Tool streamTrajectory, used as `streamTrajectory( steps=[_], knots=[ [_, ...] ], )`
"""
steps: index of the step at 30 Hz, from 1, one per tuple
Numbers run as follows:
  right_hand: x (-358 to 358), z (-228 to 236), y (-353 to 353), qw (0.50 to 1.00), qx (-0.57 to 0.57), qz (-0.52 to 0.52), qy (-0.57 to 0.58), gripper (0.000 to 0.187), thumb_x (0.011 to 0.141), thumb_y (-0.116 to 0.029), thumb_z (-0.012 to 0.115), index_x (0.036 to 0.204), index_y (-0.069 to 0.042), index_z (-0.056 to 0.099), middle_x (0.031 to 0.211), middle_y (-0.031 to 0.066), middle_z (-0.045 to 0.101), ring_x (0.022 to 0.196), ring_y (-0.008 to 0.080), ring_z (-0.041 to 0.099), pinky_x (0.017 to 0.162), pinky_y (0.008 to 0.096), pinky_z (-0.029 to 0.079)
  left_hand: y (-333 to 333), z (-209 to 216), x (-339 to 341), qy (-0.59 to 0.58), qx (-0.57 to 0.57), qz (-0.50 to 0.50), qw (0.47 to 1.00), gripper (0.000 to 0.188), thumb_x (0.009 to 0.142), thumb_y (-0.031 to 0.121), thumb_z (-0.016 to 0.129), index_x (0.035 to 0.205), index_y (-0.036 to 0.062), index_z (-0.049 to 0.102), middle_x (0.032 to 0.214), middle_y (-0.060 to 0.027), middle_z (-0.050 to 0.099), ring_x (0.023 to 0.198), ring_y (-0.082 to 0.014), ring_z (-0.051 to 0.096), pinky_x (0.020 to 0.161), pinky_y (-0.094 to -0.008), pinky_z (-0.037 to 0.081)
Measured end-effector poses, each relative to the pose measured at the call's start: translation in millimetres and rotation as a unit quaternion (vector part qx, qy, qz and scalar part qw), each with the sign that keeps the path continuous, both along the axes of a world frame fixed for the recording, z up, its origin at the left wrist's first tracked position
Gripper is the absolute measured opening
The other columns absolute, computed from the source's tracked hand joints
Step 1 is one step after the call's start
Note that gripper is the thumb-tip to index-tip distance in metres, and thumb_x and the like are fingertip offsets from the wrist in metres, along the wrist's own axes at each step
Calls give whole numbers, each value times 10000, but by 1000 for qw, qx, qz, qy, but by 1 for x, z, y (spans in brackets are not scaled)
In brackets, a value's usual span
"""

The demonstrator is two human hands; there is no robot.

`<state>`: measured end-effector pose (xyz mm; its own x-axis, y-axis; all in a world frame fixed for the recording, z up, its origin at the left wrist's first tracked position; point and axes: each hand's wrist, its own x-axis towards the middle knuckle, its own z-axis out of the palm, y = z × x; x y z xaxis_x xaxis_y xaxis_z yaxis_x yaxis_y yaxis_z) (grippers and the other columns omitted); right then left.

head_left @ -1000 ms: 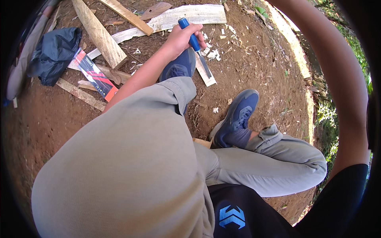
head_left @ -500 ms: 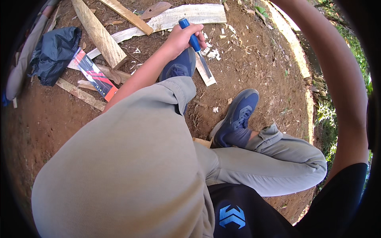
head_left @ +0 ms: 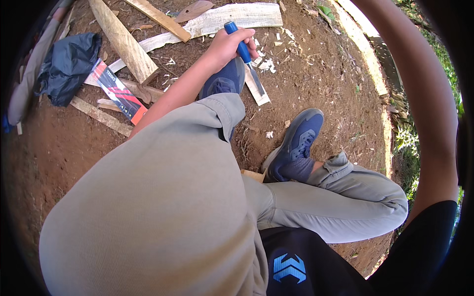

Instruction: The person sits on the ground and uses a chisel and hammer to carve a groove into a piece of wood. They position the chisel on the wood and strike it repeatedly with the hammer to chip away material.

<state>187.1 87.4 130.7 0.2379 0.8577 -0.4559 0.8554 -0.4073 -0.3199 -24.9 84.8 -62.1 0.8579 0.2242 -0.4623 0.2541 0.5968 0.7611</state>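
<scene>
My left hand (head_left: 228,48) is closed round the blue handle of a chisel (head_left: 243,51). The chisel's metal blade slants down over a small pale strip of wood (head_left: 262,100) on the ground; whether its edge touches the wood is hard to tell. My left shoe (head_left: 220,84) is beside that strip, partly under my wrist. On the right side my right arm is raised and leaves the picture at the top, so the right hand is out of sight. Pale wood chips (head_left: 267,65) lie scattered close to the chisel.
A long pale plank (head_left: 237,17) and a thicker timber (head_left: 121,39) lie beyond my left hand. To the left are a black plastic bag (head_left: 66,69) and a printed cardboard package (head_left: 118,93). My right shoe (head_left: 296,143) rests on bare soil. Greenery lines the right edge.
The view has shifted very slightly. My left hand keeps its grip on the chisel, and the raised right arm stays nearly in place.
</scene>
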Motion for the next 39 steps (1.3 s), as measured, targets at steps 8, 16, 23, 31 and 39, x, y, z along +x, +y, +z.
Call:
streamTrajectory(
  steps=[8, 16, 23, 31, 39],
  knots=[
    [11, -7, -4, 1000, -23, 11, 0, 502, 919, -504, 701, 840, -10, 735, 639, 85, 645, 615, 206, 615, 602, 390, 475, 1, 0, 1, -4, -16, 5, 1000, 281, 982, 253, 644, 798, 91, 506, 805, -116, 671, 763, -283, 734, 738, -414, 590],
    [8, -6, -20, 998, -15, 28, 49, 528, 940, -525, 687, 857, -8, 751, 631, 58, 610, 600, 167, 593, 583, 357, 472, -2, 0, 0, -2, 5, -8, 1000, 276, 983, 268, 663, 833, 59, 563, 795, -97, 664, 759, -259, 732, 743, -370, 582],
    [-14, -5, -31, 991, 70, -117, 3, 519, 942, -540, 677, 945, -32, 783, 716, 122, 679, 706, 240, 652, 711, 424, 518, -3, -5, 1, -9, 10, 0, 1000, 258, 987, 264, 666, 865, 40, 626, 800, -76, 667, 746, -227, 726, 734, -361, 578],
    [1, 1, -18, 998, 38, -39, 14, 475, 918, -501, 701, 988, -39, 783, 791, 153, 726, 780, 270, 687, 753, 423, 524, -2, -5, 0, -13, 24, -5, 1000, 251, 979, 255, 688, 847, 51, 626, 783, -62, 661, 743, -211, 722, 744, -368, 586],
    [9, -4, -6, 998, -23, 21, -53, 473, 904, -475, 704, 980, -12, 766, 774, 160, 709, 741, 281, 677, 717, 430, 514, -2, -4, 1, 6, 43, -12, 999, 250, 964, 251, 710, 837, 52, 625, 781, -60, 659, 738, -210, 724, 745, -364, 587]
  ],
)
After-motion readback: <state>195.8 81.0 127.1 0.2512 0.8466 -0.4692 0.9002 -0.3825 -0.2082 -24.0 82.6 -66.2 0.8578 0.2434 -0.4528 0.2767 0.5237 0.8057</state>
